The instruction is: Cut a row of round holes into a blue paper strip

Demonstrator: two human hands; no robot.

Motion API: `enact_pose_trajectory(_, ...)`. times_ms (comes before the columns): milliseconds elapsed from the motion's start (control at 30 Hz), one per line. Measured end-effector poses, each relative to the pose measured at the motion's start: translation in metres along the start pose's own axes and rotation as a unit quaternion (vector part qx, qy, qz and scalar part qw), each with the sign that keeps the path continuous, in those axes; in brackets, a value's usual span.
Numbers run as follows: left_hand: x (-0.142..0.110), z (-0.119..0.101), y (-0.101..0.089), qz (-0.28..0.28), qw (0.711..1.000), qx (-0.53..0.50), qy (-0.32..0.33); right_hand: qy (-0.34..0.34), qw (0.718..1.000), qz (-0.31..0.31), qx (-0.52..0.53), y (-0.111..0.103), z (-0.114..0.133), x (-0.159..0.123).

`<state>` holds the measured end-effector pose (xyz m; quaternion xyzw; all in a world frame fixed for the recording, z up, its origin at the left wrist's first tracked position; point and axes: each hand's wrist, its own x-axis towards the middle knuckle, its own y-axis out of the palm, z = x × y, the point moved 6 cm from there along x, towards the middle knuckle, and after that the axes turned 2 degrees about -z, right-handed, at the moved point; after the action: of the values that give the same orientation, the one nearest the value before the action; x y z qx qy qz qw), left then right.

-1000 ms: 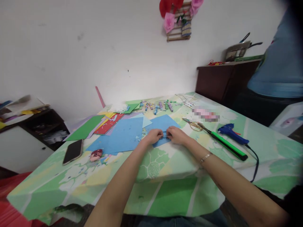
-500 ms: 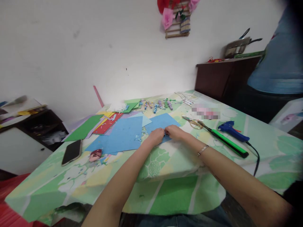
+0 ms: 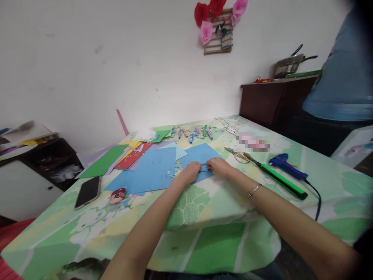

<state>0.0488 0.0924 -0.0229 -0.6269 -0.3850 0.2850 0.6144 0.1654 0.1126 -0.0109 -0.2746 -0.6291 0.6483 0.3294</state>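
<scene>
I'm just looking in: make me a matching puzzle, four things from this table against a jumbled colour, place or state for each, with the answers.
Things:
1. phone
2. glue gun
3. scissors
4. blue sheet nearest the scissors

Matches:
A. partly gold-coloured
B. under the left hand and right hand
C. lying flat, dark screen up
D. dark blue, corded

Pairs: 1-C, 2-D, 3-A, 4-B

The left hand (image 3: 192,172) and right hand (image 3: 218,167) hold a blue strip (image 3: 204,167) between them.

Likely a home, patterned tablecloth (image 3: 221,210), cookware (image 3: 288,67) on cabinet (image 3: 260,102)
</scene>
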Motion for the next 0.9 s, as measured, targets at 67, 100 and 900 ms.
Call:
enact_pose_trajectory(67, 0.008, 0.000, 0.002, 0.021, 1.000, 0.000, 0.007, 0.002, 1.000, -0.012, 0.004, -0.001, -0.001, -0.006)
enact_pose_trajectory(100, 0.014, 0.001, 0.003, 0.035, 0.999, -0.001, 0.013, 0.006, 1.000, -0.020, 0.003, -0.001, -0.001, -0.010)
enact_pose_trajectory(900, 0.008, 0.014, -0.007, 0.016, 0.999, 0.027, 0.031, 0.007, 0.999, 0.035, 0.016, -0.009, -0.005, -0.003)
